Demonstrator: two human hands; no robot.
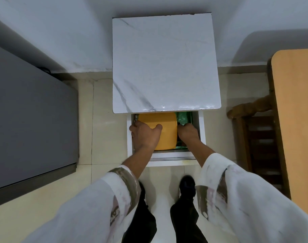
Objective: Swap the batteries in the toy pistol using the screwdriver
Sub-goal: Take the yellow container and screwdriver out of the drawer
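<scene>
An orange box (167,130) lies in the pulled-out white drawer (129,137) under a small marble-topped table (163,64). My left hand (144,134) grips the box's left side, thumb on its top. My right hand (188,133) holds the box's right side, fingers curled down between it and a green packet (183,117). No toy pistol, screwdriver or batteries are in view.
A grey cabinet (30,111) stands at the left, a wooden table (295,111) and a dark wooden chair (260,137) at the right. My two feet (186,185) stand on the pale tiled floor just before the drawer. A white wall is behind.
</scene>
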